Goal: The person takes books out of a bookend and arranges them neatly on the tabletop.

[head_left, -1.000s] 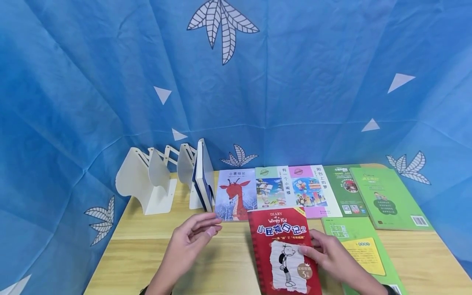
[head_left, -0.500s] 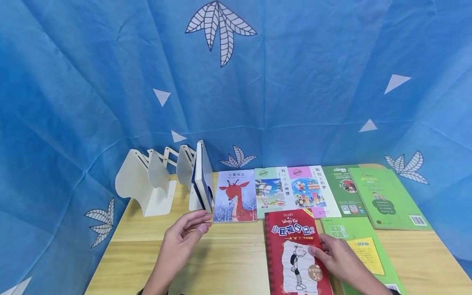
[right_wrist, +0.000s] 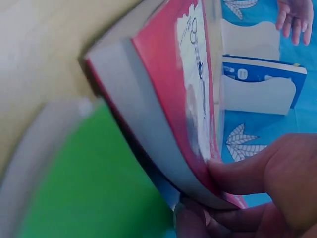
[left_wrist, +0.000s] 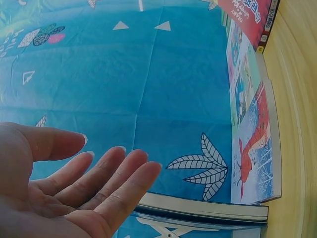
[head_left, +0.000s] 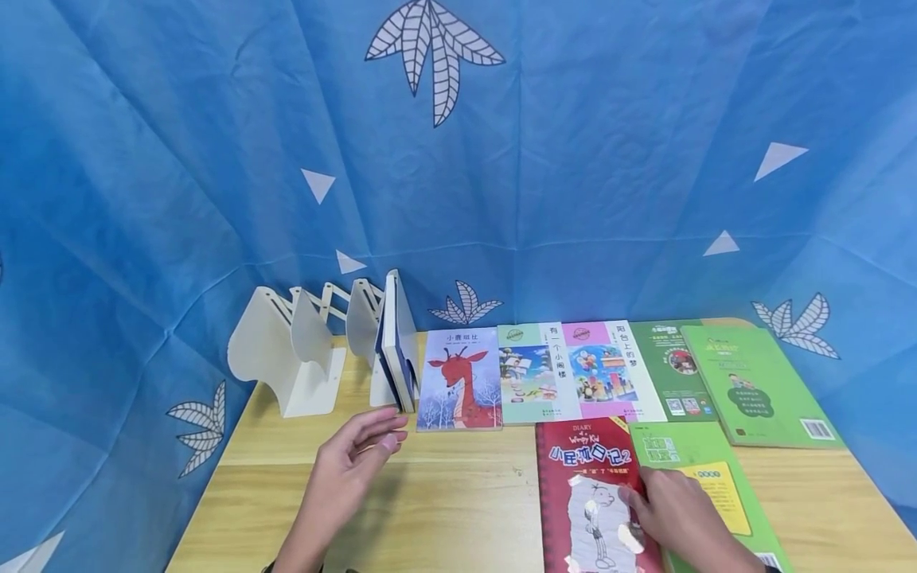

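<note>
My right hand [head_left: 677, 509] pinches the right edge of a red paperback book [head_left: 573, 469], thumb on its front cover and fingers underneath. In the right wrist view the book's page edges show, close over the table beside a green book [right_wrist: 94, 183]. The left hand [head_left: 351, 469] hovers palm inward over the table's left part, fingers relaxed, holding nothing. Just beyond its fingertips stands a dark blue book [head_left: 390, 350] in the white expandable bookend rack [head_left: 272, 358]. The giraffe-cover book [head_left: 458, 382] lies flat to the right of the rack.
Along the back lie several flat books: one with a light green cover [head_left: 530, 374], a pink one [head_left: 605, 366], a dark green one [head_left: 677, 370] and a bright green one [head_left: 752, 382]. Another green book [head_left: 731, 477] lies in front. A blue patterned cloth [head_left: 609, 159] hangs behind the table [head_left: 444, 493].
The right hand has moved the red book to the right and lower, beside the front green book. My left hand has drifted slightly left, still empty.
</note>
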`<state>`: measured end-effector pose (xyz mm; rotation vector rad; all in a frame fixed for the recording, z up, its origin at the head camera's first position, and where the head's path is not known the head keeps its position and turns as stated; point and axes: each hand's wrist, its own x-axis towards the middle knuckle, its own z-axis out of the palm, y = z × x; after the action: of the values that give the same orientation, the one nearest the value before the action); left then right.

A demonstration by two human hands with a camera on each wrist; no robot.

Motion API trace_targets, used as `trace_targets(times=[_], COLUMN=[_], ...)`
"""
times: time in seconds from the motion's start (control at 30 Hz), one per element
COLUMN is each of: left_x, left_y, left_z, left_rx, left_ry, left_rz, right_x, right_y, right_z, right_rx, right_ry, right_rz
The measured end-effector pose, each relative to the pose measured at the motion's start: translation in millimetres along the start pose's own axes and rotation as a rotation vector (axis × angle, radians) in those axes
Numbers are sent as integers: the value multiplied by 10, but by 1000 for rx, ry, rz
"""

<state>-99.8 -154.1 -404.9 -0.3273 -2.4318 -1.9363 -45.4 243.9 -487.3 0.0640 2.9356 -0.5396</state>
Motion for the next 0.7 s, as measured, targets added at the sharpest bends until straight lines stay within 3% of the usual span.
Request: trace_targets(times=[0.7], left_x=[-9], left_y=[12], left_z=[-22], left_rx=[38], left_ry=[7], left_rz=[-55], right_x=[78], right_y=[74], right_z=[-109], right_rx=[80], right_ry=[-178], right_rz=[30])
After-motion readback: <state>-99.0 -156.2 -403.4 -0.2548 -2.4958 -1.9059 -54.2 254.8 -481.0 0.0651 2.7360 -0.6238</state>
